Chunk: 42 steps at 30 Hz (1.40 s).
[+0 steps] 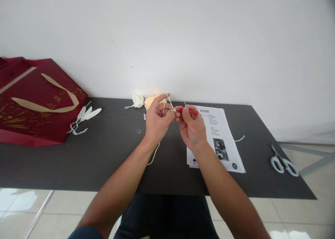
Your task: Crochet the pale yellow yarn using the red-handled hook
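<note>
My left hand [157,118] is raised over the dark table [104,155] with cream yarn [169,104] looped over its fingers; thumb and fingers pinch the strand. A length of the yarn hangs down past my left wrist to the table. My right hand [192,127] is closed on a red-handled crochet hook [188,111], whose tip meets the yarn at my left fingertips. Behind my hands, near the wall, lie a peach-coloured yarn piece [151,100] and a small white yarn ball [138,100].
A printed instruction sheet [222,137] lies right of my hands. White-handled scissors [284,162] rest near the table's right edge. A dark red gift bag [36,99] lies at the left, with white feather-like pieces [86,115] beside it. A short yarn scrap [240,138] lies right of the sheet.
</note>
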Each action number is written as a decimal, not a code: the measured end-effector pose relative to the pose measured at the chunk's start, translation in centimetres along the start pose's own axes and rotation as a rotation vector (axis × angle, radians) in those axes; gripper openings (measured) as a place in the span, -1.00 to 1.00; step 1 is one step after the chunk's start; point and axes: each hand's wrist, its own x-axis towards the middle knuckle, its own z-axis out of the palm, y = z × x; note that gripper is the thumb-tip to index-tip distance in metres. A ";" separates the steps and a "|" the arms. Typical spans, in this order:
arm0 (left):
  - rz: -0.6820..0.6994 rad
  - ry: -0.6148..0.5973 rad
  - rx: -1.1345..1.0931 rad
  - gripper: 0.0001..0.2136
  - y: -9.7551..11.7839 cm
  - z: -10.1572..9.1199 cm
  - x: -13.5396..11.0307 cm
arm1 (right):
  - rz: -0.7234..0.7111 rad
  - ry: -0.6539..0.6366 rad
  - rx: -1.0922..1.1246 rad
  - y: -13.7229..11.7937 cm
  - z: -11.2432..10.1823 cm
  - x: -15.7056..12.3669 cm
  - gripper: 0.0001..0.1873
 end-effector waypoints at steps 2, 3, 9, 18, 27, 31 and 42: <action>0.017 0.007 0.006 -0.45 0.1 0.2 -0.2 | -0.004 0.006 -0.007 0.0 0.1 -0.1 -0.76; 0.026 0.012 0.013 -0.44 0.2 0.3 -0.2 | -0.004 0.006 -0.009 0.0 0.1 -0.1 -0.76; 0.040 0.036 0.056 -0.41 0.1 0.5 -0.4 | 0.008 0.006 0.007 0.0 0.1 -0.2 -0.73; -0.168 -0.040 -0.079 -0.52 0.5 -0.1 -0.2 | 0.024 0.012 -0.065 -0.2 0.2 -0.2 -0.71; -0.188 -0.025 -0.098 -0.54 0.8 -0.1 0.1 | 0.013 -0.045 -0.033 0.0 0.1 -0.4 -0.75; -0.082 -0.036 -0.040 -0.47 0.6 -0.1 0.1 | -0.001 -0.004 -0.040 0.1 0.2 -0.3 -0.73; 0.015 -0.016 0.017 -0.42 0.3 0.4 -0.4 | -0.005 0.043 -0.066 0.0 0.1 -0.1 -0.76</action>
